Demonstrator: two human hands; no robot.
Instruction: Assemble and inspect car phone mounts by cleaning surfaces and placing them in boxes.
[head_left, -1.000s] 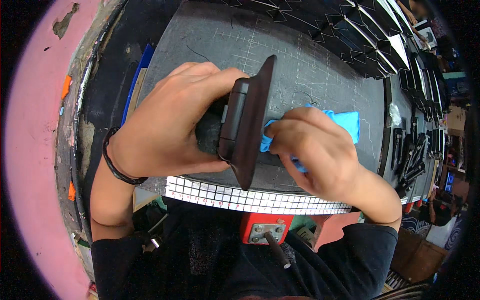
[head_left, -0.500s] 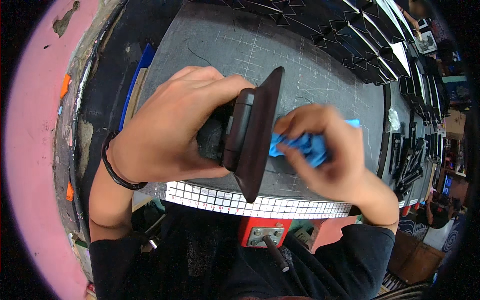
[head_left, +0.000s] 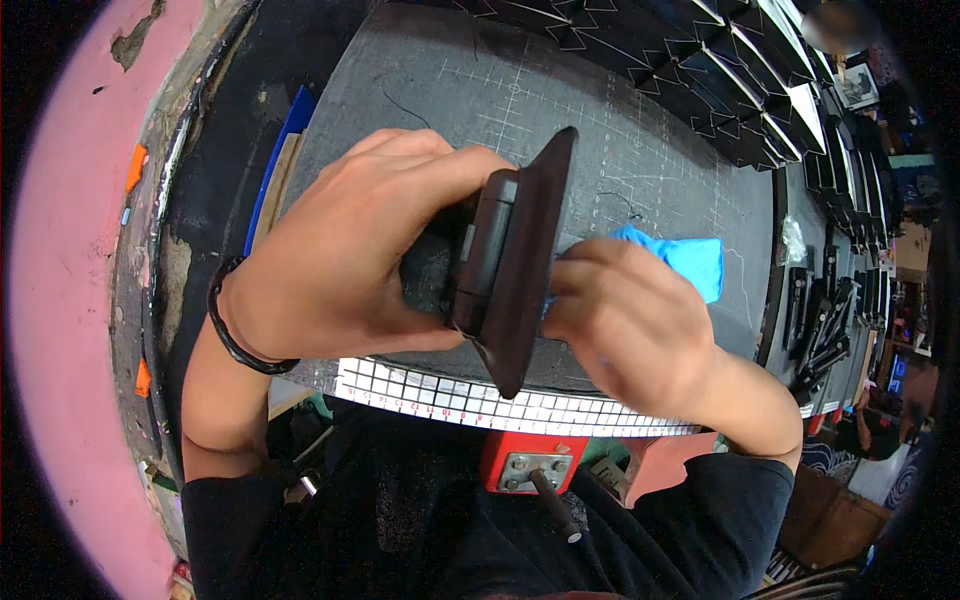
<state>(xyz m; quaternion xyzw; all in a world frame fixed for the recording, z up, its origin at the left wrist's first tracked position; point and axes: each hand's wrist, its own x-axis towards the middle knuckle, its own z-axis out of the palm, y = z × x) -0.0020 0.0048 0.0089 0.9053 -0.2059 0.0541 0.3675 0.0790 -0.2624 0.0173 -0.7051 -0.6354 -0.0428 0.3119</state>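
Observation:
My left hand [head_left: 345,245] grips a dark flat panel with a thick rounded block on its left side [head_left: 515,265], held upright and seen nearly edge-on. Its fingers and thumb curl round the block. My right hand [head_left: 640,320] is closed on a light blue cloth [head_left: 690,262], pressed up close to the panel's right side. A loose end of that cloth spreads out behind the knuckles, while the rest is hidden in the fist. Motion blurs this hand slightly, and the panel's right face is turned out of sight.
Under my hands lies a grey cutting mat [head_left: 470,90] with white grid lines. A white gridded ruler strip [head_left: 420,395] runs along the near edge. Many black folded pieces [head_left: 690,80] stand at the back right. Black parts [head_left: 820,325] lie at the right; a red bracket [head_left: 535,462] is below.
My right hand has turned and shifted slightly down, its knuckles now facing up. The cloth's loose end shows more behind it. My left hand holds the panel almost still.

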